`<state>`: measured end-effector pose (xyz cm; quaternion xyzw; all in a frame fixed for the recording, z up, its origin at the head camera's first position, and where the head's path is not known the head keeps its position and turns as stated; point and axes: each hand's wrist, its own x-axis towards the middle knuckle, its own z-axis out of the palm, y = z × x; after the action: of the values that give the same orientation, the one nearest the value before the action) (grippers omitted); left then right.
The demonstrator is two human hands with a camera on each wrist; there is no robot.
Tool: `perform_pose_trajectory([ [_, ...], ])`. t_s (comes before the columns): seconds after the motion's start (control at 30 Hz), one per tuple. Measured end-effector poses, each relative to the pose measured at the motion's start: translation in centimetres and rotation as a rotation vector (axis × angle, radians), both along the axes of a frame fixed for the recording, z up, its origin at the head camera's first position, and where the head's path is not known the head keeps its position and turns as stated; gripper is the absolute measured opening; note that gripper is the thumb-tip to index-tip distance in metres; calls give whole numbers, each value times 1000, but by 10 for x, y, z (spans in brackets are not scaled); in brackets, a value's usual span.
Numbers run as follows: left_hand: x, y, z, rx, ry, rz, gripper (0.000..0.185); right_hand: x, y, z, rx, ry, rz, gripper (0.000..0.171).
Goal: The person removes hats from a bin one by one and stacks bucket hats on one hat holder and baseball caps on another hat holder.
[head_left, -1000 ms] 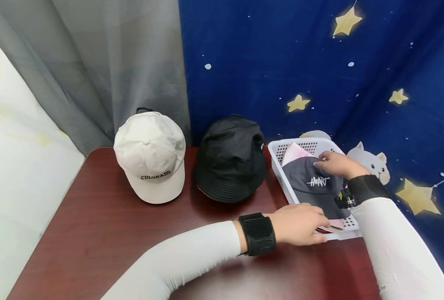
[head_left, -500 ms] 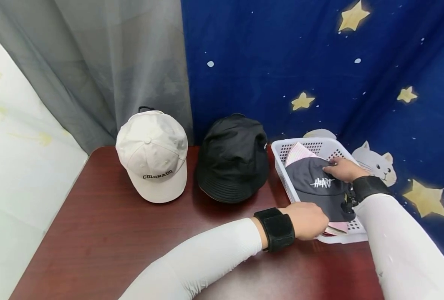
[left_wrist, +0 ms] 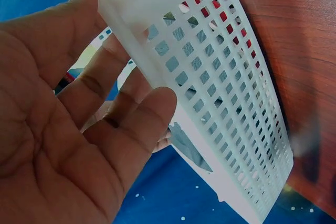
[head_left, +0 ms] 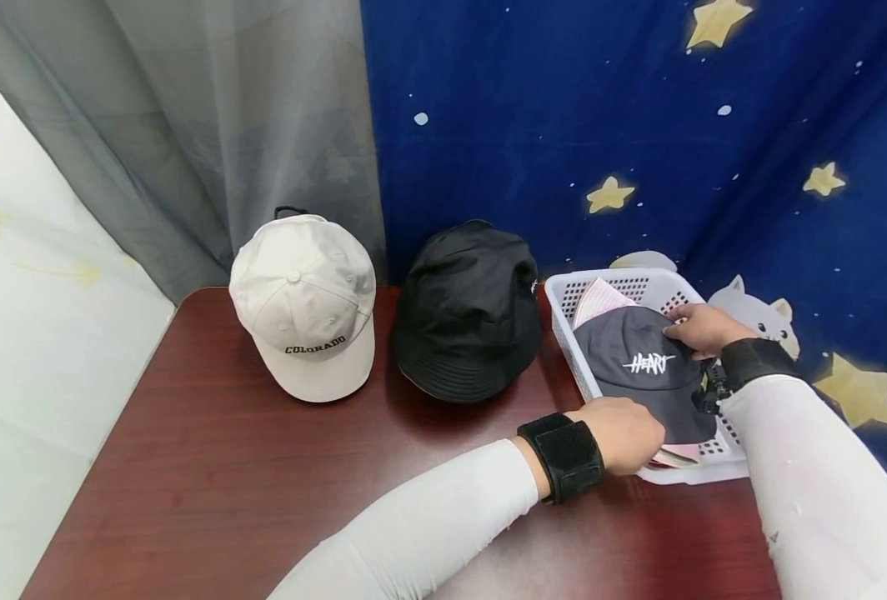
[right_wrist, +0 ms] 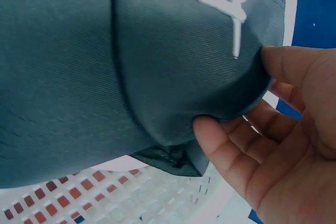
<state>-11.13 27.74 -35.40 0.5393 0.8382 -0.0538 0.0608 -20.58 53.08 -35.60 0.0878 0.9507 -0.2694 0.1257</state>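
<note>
A dark grey baseball cap (head_left: 631, 354) with white "HEART" lettering lies in a white perforated plastic basket (head_left: 571, 354) at the right. My right hand (head_left: 706, 327) holds the cap by the right side of its crown; the right wrist view has fingertips (right_wrist: 207, 129) pressing into its fabric. At the basket's near left corner, my left hand (head_left: 621, 435) grips the rim. In the left wrist view its fingers (left_wrist: 149, 111) hook over the rim (left_wrist: 139, 61). Pink striped fabric (head_left: 599, 298) shows from beneath the cap.
A cream "COLORADO" cap (head_left: 301, 287) sits at the table's back left. Beside it stands a black bucket hat (head_left: 466, 308), left of the basket. Grey and blue curtains (head_left: 473, 108) hang behind the brown table (head_left: 263, 467).
My left hand has closed its fingers over the basket rim. My right hand stays at the cap's crown, its fingers now drawn closer onto the fabric. The view has shifted slightly.
</note>
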Motion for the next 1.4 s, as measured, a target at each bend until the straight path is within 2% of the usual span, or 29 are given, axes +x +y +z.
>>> perform_pose_trajectory([
  [0.23,5,3,1,-3,0,12,20,2,2,10,-73,-110,9,35],
  [0.33,4,3,0,-3,-4,33,22,2,1,14,-96,-111,13,32],
  [0.4,2,0,0,3,-3,36,24,-1,-2,19,-97,-77,19,31],
  [0.53,0,-6,-3,47,28,11,29,3,-12,39,-30,70,68,28],
  [0.7,0,-16,-15,155,78,-27,28,16,-28,74,133,343,118,23],
  [0.87,3,-34,-29,325,37,-59,10,42,-45,102,246,553,75,20],
  [0.93,4,-45,-33,433,-25,-30,18,55,-53,109,267,598,49,21],
  [1.0,4,-57,-33,570,-110,41,27,68,-62,115,277,642,29,22],
  [1.03,3,-64,-33,651,-176,98,30,74,-66,118,279,670,20,22],
  [1.1,-1,-79,-30,821,-369,240,35,88,-75,123,265,727,6,22],
  [1.17,-6,-92,-26,987,-601,374,41,99,-85,126,235,815,6,21],
  [1.27,-10,-110,-22,1178,-891,532,49,115,-102,123,180,949,38,19],
  [1.33,-9,-119,-22,1260,-1018,587,52,123,-112,116,144,1016,69,19],
  [1.4,-5,-127,-24,1327,-1085,619,53,131,-121,107,109,1045,79,20],
])
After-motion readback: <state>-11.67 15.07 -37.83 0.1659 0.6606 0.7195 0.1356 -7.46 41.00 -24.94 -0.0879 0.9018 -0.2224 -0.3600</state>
